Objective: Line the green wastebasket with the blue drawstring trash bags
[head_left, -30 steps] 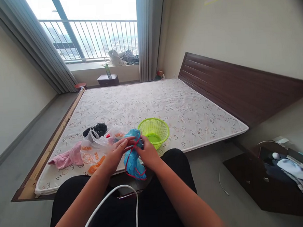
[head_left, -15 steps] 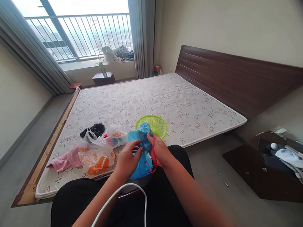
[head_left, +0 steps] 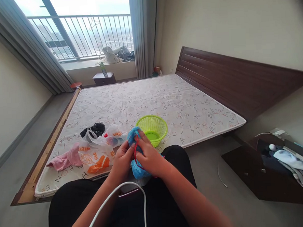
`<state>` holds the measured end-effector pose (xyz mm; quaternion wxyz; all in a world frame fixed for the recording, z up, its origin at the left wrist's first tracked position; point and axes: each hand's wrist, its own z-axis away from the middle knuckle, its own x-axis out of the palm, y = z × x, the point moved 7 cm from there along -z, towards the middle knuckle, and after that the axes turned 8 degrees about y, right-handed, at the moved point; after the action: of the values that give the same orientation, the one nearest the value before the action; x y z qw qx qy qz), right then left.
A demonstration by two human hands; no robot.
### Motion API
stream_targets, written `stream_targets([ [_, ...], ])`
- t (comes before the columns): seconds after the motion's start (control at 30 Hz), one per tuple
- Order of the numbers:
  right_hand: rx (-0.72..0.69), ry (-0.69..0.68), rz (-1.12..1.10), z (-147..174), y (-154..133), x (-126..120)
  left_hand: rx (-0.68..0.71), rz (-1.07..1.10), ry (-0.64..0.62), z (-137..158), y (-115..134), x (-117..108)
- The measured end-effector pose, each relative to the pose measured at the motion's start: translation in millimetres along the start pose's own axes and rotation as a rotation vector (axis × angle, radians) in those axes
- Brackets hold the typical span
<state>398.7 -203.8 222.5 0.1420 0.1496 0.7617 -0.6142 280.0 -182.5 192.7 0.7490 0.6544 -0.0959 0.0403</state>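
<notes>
A blue plastic bag point(head_left: 139, 170) with a red drawstring point(head_left: 136, 155) is bunched up between my two hands, above my lap. My left hand point(head_left: 122, 162) is closed on its gathered middle. From the other side my right hand point(head_left: 149, 157) wraps round the bag, with the red drawstring running across the fingers. The bag's crumpled top pokes out above my fingertips, and its lower part hangs below them. Just beyond my right hand, a green plastic basket point(head_left: 152, 122) stands on the mattress.
To the left on the patterned mattress point(head_left: 130, 97) lie a white plastic bag with orange print point(head_left: 92, 158), a black plastic bag point(head_left: 97, 129), another clear bag point(head_left: 116, 132) and a pink cloth point(head_left: 64, 161). A white cable point(head_left: 115, 191) loops over my lap. A dark nightstand point(head_left: 249, 169) stands at right.
My hands have come together and bunched the blue bag more tightly. My right hand has moved left, so more of the green basket shows.
</notes>
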Motion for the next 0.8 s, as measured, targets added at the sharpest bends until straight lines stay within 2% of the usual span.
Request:
stream_targets([
  [0.1,0.016,0.085,-0.125,-1.7,5.4,-9.4,-0.108,0.055,0.031,-2.6,-6.7,-9.0],
  [0.2,0.093,0.157,-0.238,-3.1,17.6,-15.4,-0.097,0.048,0.047,-2.4,-3.8,-15.2],
  [0.33,0.122,0.124,-0.293,-4.9,28.2,-13.5,-0.078,-0.037,0.008,-3.1,0.5,-19.0],
  [0.43,0.09,0.118,-0.231,-9.1,35.1,-20.7,-0.023,-0.166,0.034,-7.5,8.3,-30.8],
  [0.57,0.038,0.368,-0.012,-12.6,41.9,-56.6,0.064,-0.338,0.135,-14.3,22.8,-51.0],
  [0.67,-0.03,0.508,0.094,-6.0,29.1,-70.7,0.08,-0.365,0.135,-16.3,28.7,-50.8],
  [0.73,-0.09,0.441,0.109,-2.4,14.2,-60.1,0.088,-0.4,0.098,-14.4,32.3,-41.6],
  [0.8,-0.113,0.285,0.125,-2.1,5.1,-39.0,0.105,-0.466,0.052,-9.7,37.4,-29.4],
])
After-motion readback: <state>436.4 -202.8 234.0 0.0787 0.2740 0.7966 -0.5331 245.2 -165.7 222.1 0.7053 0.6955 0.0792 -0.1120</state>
